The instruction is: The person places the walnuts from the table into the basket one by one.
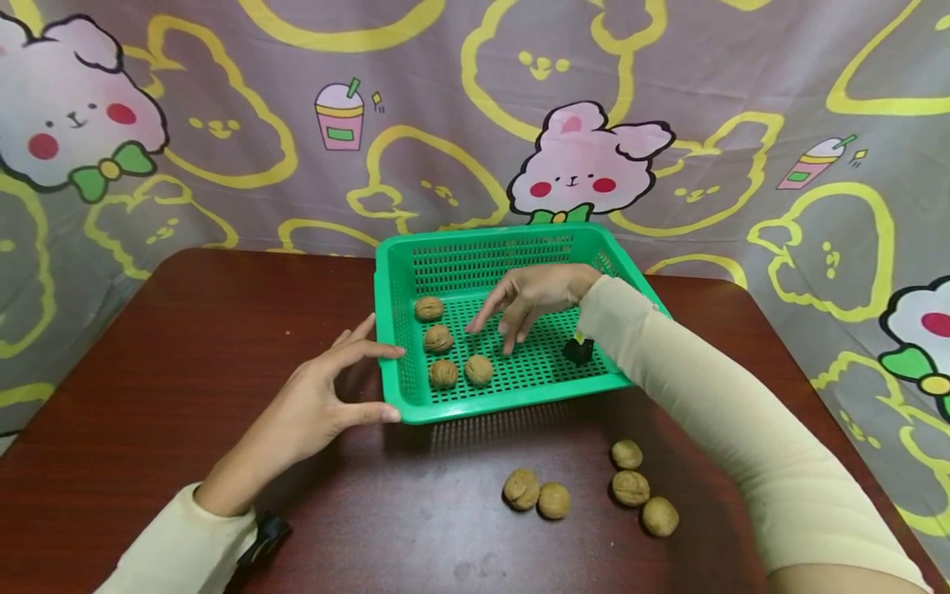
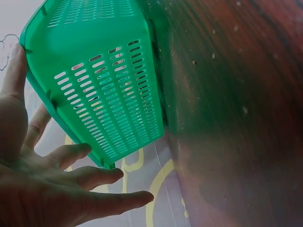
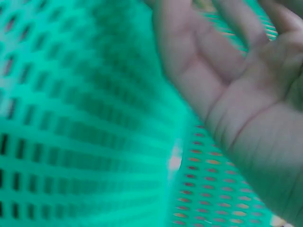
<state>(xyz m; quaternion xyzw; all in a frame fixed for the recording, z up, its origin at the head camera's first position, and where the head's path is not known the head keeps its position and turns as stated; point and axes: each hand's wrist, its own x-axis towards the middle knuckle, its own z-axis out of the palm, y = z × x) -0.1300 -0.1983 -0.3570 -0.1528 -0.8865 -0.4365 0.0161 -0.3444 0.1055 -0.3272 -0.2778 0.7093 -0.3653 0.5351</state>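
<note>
A green plastic basket [image 1: 512, 396] with slotted walls stands on the table. My left hand [image 1: 308, 404] holds its left near corner, index finger over the rim and thumb at the front edge. In the left wrist view the other fingers of the left hand [image 2: 61, 179] spread beside the slotted side wall [image 2: 109, 94]. Inside the basket, several walnuts [image 1: 478, 370] lie toward the left. My right hand [image 1: 538, 297] hovers within the basket just right of them, fingers loosely bent and pointing down, holding nothing. The right wrist view is blurred, with that hand [image 3: 246, 94] close to the wall.
On the table in front of the basket lie two walnuts [image 1: 522, 490] side by side, and three more walnuts [image 1: 630, 488] to their right. The dark red wooden table [image 1: 185, 355] meets a patterned cloth [image 1: 438, 107] at the back. A black device [image 1: 577, 350] hangs under the right sleeve.
</note>
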